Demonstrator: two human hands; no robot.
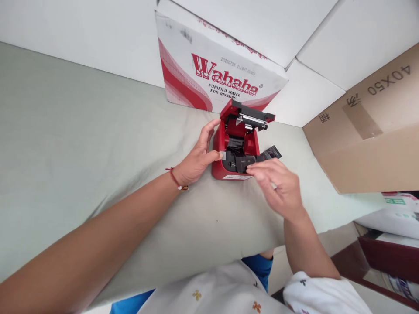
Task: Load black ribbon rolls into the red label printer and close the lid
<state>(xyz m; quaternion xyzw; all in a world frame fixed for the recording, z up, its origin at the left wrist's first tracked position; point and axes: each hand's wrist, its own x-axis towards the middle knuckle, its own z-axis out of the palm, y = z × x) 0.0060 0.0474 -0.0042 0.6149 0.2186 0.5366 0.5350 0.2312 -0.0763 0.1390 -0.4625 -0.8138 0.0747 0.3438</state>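
The red machine point(250, 144) sits on the cloth-covered surface point(81, 144), just on the near side of a white-and-red carton point(218, 74), and from where I stand its open mouth faces up and towards the person. Its body runs roughly near to far, the white label point(237, 177) on the near face and the raised lid point(248, 114) at the far end; with that lid up, I can't say for sure which side is longest. I count one machine, one dark strip point(246, 163) lying over its near lip, one small dark printed piece point(272, 152) on the surface just to its right, and two cartons. The left hand point(199, 157) lies against the machine's left side, thumb and fingers spread wide, the thumb on a grey tab point(223, 155) at the near left corner. The right hand point(279, 185) is at the near right, its fingers narrow and right at the strip; I can't tell whether they pinch it or only press. That hand hides the near right corner. Beyond the lid, the white-and-red carton blocks the far side, while a large brown carton point(366, 117) stands well apart on the right. Nearer, at the far right edge, are a white package point(393, 218) and a dark red shelf unit point(393, 259).
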